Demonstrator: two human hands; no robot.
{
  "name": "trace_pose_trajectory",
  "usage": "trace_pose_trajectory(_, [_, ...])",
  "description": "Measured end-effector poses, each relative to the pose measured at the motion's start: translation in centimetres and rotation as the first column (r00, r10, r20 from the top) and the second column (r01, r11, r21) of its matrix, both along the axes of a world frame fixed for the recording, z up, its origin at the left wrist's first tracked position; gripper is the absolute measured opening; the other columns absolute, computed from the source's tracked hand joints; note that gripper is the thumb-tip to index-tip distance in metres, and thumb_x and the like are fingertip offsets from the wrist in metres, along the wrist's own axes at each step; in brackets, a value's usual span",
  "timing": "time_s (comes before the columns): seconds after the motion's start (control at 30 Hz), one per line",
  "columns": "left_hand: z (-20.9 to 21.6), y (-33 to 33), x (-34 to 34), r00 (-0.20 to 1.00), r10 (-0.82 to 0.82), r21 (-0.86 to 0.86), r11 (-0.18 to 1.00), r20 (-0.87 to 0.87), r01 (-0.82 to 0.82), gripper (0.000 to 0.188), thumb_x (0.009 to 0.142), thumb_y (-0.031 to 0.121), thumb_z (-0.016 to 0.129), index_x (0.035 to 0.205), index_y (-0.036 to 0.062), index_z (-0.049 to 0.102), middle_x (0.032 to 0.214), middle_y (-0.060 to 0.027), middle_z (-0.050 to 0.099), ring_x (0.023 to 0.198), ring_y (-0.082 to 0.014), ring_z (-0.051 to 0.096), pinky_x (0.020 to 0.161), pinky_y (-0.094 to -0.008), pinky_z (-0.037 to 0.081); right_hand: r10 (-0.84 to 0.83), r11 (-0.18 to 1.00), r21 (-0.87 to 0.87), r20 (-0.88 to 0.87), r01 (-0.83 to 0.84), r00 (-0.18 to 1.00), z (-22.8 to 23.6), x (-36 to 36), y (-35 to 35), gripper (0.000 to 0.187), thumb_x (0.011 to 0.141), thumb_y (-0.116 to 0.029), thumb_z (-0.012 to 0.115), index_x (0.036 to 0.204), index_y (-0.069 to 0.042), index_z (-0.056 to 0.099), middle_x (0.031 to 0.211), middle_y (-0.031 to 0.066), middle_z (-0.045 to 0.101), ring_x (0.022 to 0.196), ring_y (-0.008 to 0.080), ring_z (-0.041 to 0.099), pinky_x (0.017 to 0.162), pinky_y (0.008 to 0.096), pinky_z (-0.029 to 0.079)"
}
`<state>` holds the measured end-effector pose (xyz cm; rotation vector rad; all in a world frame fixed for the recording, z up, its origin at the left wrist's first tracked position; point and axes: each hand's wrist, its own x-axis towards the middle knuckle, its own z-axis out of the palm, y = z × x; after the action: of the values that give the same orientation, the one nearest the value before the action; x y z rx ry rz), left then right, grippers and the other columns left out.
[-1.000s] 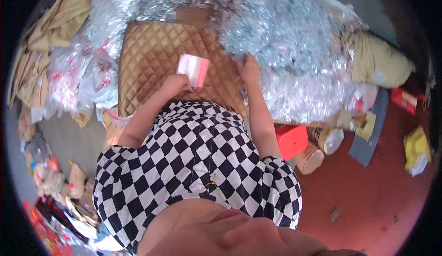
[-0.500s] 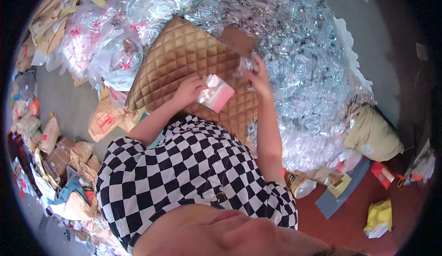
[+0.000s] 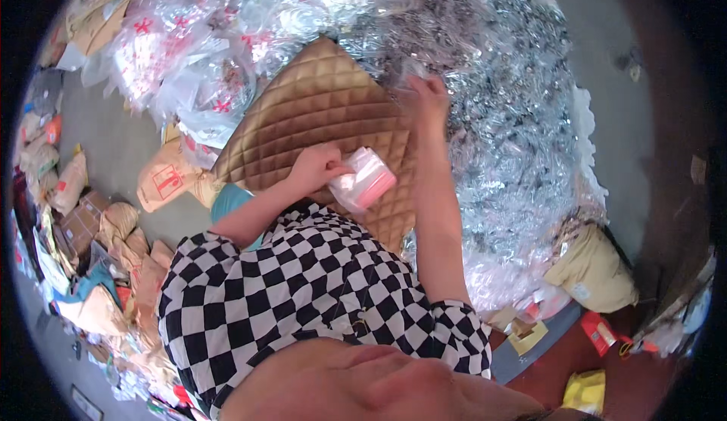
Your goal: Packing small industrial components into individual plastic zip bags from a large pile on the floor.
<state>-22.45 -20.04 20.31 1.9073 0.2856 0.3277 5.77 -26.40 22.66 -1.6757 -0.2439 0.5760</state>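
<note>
My left hand (image 3: 316,169) is closed, pinching the edge of a stack of small clear plastic bags (image 3: 372,182) with a pink band along one side. The stack hangs over a brown quilted cushion (image 3: 318,110) that lies in front of my body. Farther off, my right hand (image 3: 430,101) reaches over the cushion's right edge with curled fingers. A crumpled clear plastic piece (image 3: 410,79) shows at its fingertips, blurred against the pile of small clear plastic packets (image 3: 507,118).
Large clear bags with red marks (image 3: 170,35) lie at the far left. Brown paper parcels (image 3: 165,177) are on the left floor. At right sit a beige sack (image 3: 594,266), a red packet (image 3: 598,333) and a yellow bag (image 3: 585,391).
My right hand has reached farther out over the pile, and the brown flat patch near it is gone. The stack in my left hand has tilted and fanned slightly. The whole view has shifted.
</note>
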Motion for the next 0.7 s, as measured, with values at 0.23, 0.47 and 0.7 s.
trace_pose_trajectory(0.23, [4.4, 0.8, 2.5, 0.990, 0.118, -0.372, 0.918, -0.078, -0.138, 0.017, 0.079, 0.019, 0.072, 0.087, 0.0081, 0.062, 0.080, -0.0069, 0.054, 0.077, -0.0270, 0.057, 0.073, -0.0349, 0.049, 0.143, 0.877, 0.477, -0.367, 0.054, 0.919, 9.9, -0.1, -1.9, 0.042, 0.088, -0.014, 0.061, 0.128, -0.011, 0.049, 0.111, 0.0095, 0.062, 0.092, 0.0209, 0.062, 0.067, 0.0367, 0.050])
trace_pose_trajectory(0.47, [4.7, 3.6, 3.6, 0.926, 0.228, 0.370, 0.867, 0.302, -0.334, 0.018, 0.070, 0.009, 0.070, 0.086, 0.0129, 0.063, 0.091, -0.0058, 0.054, 0.096, -0.0302, 0.051, 0.087, -0.0439, 0.042, 0.249, 0.958, -0.150, 0.003, -0.246, 0.968, 10.2, 3.1, 8.5, 0.064, 0.077, -0.009, 0.073, 0.134, -0.011, 0.044, 0.110, 0.0100, 0.061, 0.088, 0.0206, 0.062, 0.057, 0.0322, 0.050])
trace_pose_trajectory(0.7, [4.2, 4.8, 2.2, 0.971, 0.163, 0.275, 0.939, 0.175, -0.207, 0.032, 0.081, 0.005, 0.061, 0.112, 0.0122, 0.065, 0.087, -0.0091, 0.060, 0.088, -0.0314, 0.058, 0.085, -0.0449, 0.044, 0.234, 0.930, -0.281, -0.037, -0.235, 0.972, 5.9, 8.2, 12.6, 0.072, 0.068, -0.007, 0.080, 0.132, -0.011, 0.046, 0.112, 0.0104, 0.061, 0.089, 0.0225, 0.062, 0.060, 0.0352, 0.052])
